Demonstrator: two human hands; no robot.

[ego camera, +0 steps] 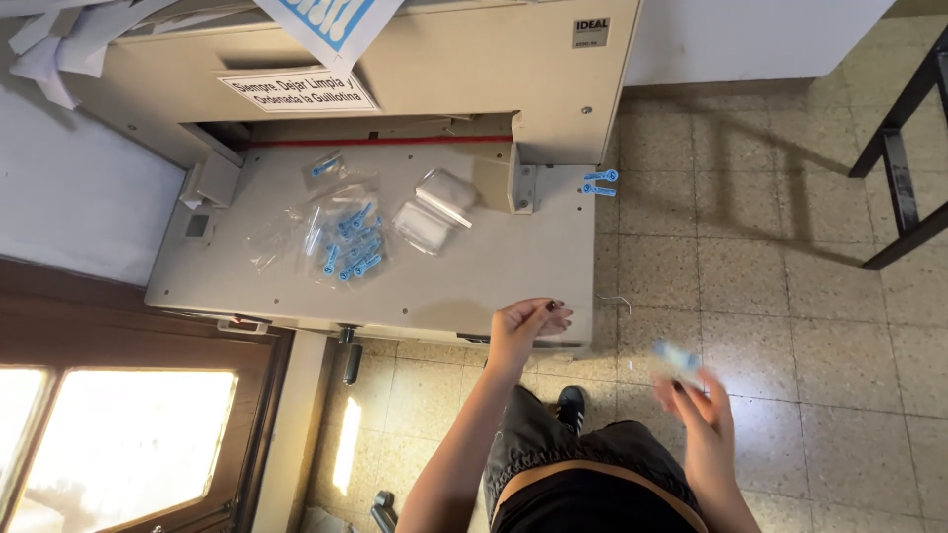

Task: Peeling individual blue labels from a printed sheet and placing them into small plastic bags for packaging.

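My left hand [528,326] rests with curled fingers on the front edge of a beige paper cutter's table [474,281]. My right hand [699,400] is out over the floor to the right, holding a small blurred clear packet with blue in it [676,357]. On the cutter's table lie a clear bag full of small blue tags [351,247], a small bag with one blue tag [326,168], and a few empty clear bags [434,207]. Two loose blue tags [599,183] sit at the table's right edge.
The cutter's beige housing [474,69] with a red line along its slot rises behind the table. White paper sheets [69,44] lie on top at the left. Tiled floor [790,266] spreads to the right, with a black metal frame [904,168] at far right. A wooden door with glass [118,434] is at lower left.
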